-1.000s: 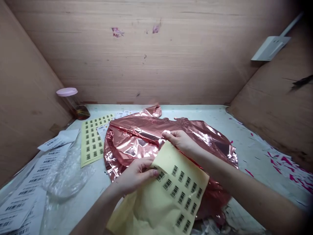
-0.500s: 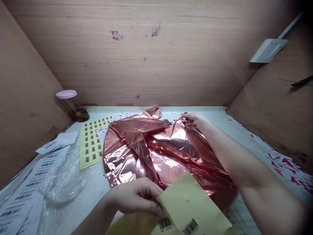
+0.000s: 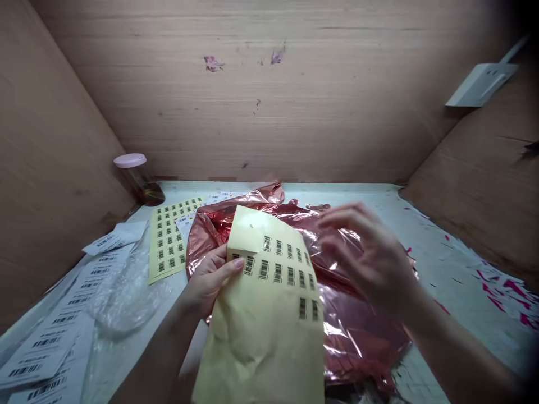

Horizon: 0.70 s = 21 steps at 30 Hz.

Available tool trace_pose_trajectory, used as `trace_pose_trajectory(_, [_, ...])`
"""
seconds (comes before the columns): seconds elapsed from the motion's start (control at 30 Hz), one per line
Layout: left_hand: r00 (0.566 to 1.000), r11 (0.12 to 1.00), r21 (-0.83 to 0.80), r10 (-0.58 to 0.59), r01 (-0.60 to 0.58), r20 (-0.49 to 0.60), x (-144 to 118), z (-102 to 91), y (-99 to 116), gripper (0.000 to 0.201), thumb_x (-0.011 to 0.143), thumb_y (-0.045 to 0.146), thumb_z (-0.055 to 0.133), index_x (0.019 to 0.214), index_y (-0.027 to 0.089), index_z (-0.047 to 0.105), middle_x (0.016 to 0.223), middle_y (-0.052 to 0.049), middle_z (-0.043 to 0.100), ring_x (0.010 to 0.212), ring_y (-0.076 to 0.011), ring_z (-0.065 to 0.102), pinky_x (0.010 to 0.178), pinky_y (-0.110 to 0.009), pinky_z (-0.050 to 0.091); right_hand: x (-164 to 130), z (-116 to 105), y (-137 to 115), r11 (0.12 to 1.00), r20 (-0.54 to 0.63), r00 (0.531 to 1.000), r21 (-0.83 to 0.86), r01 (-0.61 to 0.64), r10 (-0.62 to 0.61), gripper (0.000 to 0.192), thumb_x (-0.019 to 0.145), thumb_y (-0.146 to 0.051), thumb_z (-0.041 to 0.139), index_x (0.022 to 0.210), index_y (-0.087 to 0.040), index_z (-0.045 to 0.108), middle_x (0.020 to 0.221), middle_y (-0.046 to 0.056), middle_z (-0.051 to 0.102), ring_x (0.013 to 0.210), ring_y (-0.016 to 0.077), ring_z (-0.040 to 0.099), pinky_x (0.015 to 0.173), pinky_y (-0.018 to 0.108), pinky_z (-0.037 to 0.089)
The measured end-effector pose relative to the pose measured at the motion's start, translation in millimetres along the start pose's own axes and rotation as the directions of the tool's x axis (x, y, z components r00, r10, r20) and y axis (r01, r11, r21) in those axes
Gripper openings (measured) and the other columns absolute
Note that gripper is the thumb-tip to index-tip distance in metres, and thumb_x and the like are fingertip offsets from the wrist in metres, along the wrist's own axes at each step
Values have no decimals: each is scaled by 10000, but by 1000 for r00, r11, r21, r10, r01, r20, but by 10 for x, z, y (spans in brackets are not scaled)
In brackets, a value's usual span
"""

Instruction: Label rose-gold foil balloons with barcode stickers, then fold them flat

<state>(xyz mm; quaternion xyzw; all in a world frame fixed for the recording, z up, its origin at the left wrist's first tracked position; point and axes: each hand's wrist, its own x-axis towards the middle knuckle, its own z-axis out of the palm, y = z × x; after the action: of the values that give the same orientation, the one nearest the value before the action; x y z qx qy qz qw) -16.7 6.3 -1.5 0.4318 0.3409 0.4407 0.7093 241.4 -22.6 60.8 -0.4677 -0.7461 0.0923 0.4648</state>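
My left hand (image 3: pixel 213 278) grips a pale yellow sheet of barcode stickers (image 3: pixel 261 325) at its left edge, thumb on top. Rows of small black barcodes run over the sheet's upper part, and its top corner is folded over. Over the shiny rose-red foil (image 3: pixel 345 320), which resembles a flat foil balloon, hovers my right hand (image 3: pixel 370 258). Its fingers are blurred but apart, with nothing visible in them. The crumpled foil lies on the table behind and to the right of the sticker sheet, which covers part of it.
On the left lie another yellow barcode sheet (image 3: pixel 168 247), white barcode label sheets (image 3: pixel 71 314) and clear plastic wrap (image 3: pixel 126 297). A lidded cup (image 3: pixel 141 182) of dark liquid stands at the back left. Pink and white scraps (image 3: pixel 505 292) litter the right side. Wooden walls (image 3: pixel 269 112) enclose the table.
My left hand has raised the sticker sheet and turned it so its barcodes face me. My right hand has let go of the foil's far edge and moved nearer to me.
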Motion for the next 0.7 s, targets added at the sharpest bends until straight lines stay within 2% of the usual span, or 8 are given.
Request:
trace_pose_trajectory(0.07, [999, 999, -15, 41, -41, -4, -5, 65, -72, 344, 741, 309, 789, 1059, 226, 688, 975, -62, 764, 794, -238, 738, 719, -346, 601, -194, 116, -145, 991, 10, 994, -76, 112, -112, 207, 855, -401, 699, 932, -209, 679, 1015, 81, 648, 989, 246, 606, 827, 425, 536])
trace_pose_trajectory(0.13, [998, 998, -32, 63, -62, 30, -21, 114, -130, 403, 728, 300, 799, 1105, 239, 670, 1046, -61, 750, 868, -244, 731, 751, -341, 595, -296, 297, -173, 983, 3, 986, -77, 167, -168, 152, 844, -281, 711, 966, -197, 678, 1017, 86, 660, 979, 241, 612, 824, 419, 541])
trace_pose_trajectory(0.23, [994, 997, 32, 70, -73, 83, -54, 157, -170, 461, 724, 297, 816, 1155, 246, 660, 1086, -66, 734, 942, -239, 712, 760, -291, 576, -328, 549, -127, 983, -51, 982, -34, 178, -180, 93, 861, -180, 654, 950, -186, 678, 969, 87, 692, 940, 227, 640, 805, 387, 552])
trace_pose_trajectory(0.3, [994, 993, 101, 55, -64, 89, -68, 169, -179, 414, 740, 305, 814, 1126, 239, 680, 1060, -62, 736, 936, -218, 705, 750, -255, 561, -321, 639, -105, 989, -68, 988, 23, 143, -141, 68, 862, -159, 638, 908, -191, 677, 939, 80, 707, 914, 216, 667, 788, 360, 562])
trace_pose_trajectory(0.47, [993, 991, 127, 32, -46, 111, -64, 165, -190, 326, 784, 343, 783, 1074, 215, 708, 985, -63, 740, 909, -197, 696, 762, -243, 546, -318, 648, -119, 990, -111, 993, 130, 61, -46, 95, 839, -123, 648, 890, -191, 689, 927, 70, 729, 877, 191, 700, 776, 315, 573])
trace_pose_trajectory(0.7, [993, 989, 150, -11, -8, 121, -61, 132, -188, 302, 769, 346, 800, 1012, 180, 734, 904, -61, 732, 811, -149, 670, 722, -213, 530, -336, 669, -138, 992, -97, 993, 100, 73, -63, 102, 842, -112, 644, 860, -186, 713, 904, 63, 744, 838, 177, 714, 759, 292, 584])
